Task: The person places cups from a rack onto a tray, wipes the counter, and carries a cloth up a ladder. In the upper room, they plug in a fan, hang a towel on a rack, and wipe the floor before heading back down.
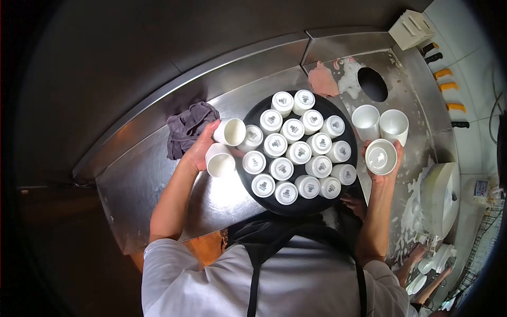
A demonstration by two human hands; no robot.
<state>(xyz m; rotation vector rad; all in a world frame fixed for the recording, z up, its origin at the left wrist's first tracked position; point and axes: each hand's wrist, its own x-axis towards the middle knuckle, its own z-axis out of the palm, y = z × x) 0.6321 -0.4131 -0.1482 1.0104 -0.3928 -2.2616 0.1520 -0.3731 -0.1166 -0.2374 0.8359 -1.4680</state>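
My left hand [200,145] holds two white cups, an upper one [229,132] and a lower one [221,160], their open mouths facing the camera. It is at the left edge of a round black tray [253,109]. Several white cups stand upside down on the tray, printed bases up. To the right of the tray, my right hand [384,171] grips a white cup [381,157] with its mouth up. Two more white cups [365,122] [394,127] touch it from behind; whether my fingers also hold them is hidden.
A dark cloth [191,127] lies left on the steel counter [142,185]. Behind the tray are a pink cloth [322,80], foam and a dark round hole [373,84]. Knives [449,86] hang at the right. Another person's hands [418,253] are among dishes at the lower right.
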